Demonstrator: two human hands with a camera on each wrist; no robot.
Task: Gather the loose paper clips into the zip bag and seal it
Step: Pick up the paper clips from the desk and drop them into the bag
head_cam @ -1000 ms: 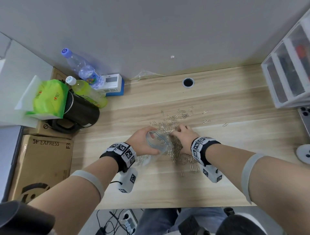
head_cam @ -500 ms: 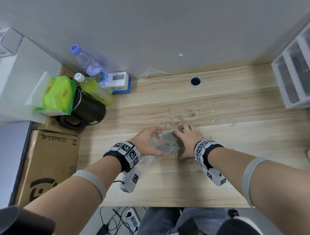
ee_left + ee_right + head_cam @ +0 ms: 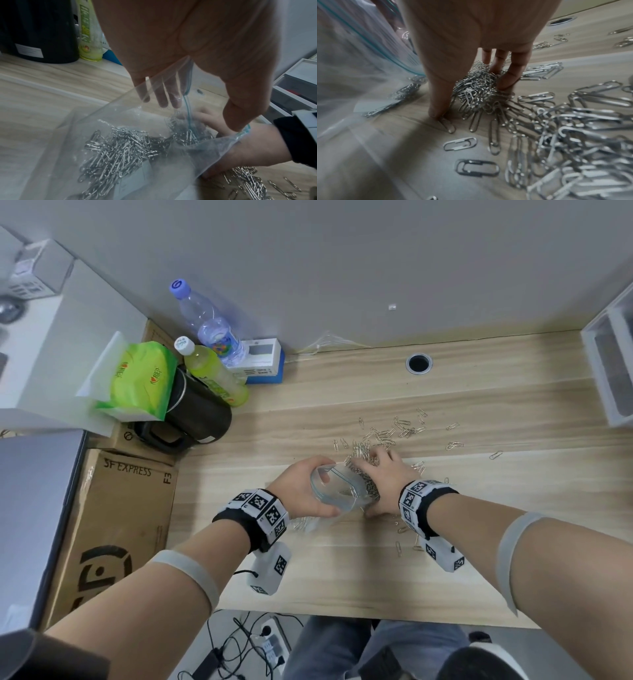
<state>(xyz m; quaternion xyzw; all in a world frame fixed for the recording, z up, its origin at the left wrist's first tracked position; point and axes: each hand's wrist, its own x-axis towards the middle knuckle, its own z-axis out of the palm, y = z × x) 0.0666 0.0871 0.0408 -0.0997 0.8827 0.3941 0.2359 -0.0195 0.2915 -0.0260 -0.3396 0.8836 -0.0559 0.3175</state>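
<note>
A clear zip bag [image 3: 337, 489] with a teal zip strip lies on the wooden table, holding many silver paper clips [image 3: 120, 148]. My left hand [image 3: 308, 487] grips the bag's rim and holds its mouth open toward the right. My right hand [image 3: 383, 474] is pressed down right beside that mouth. In the right wrist view its thumb and fingers [image 3: 510, 75] curl round a clump of paper clips [image 3: 476, 86] on the table. More loose paper clips [image 3: 394, 433] are scattered beyond and to the right of the hands, with several [image 3: 573, 135] under my right wrist.
Two drink bottles [image 3: 209, 371], a black kettle [image 3: 195, 416], a green tissue pack [image 3: 140, 378] and a small blue-white box [image 3: 263, 361] crowd the table's back left corner. A cable hole [image 3: 418, 363] is at the back. White drawers [image 3: 613, 371] stand at the right edge.
My right hand has closed in on the heap and drawn a clump of clips against the bag's mouth. The left hand keeps holding the bag open.
</note>
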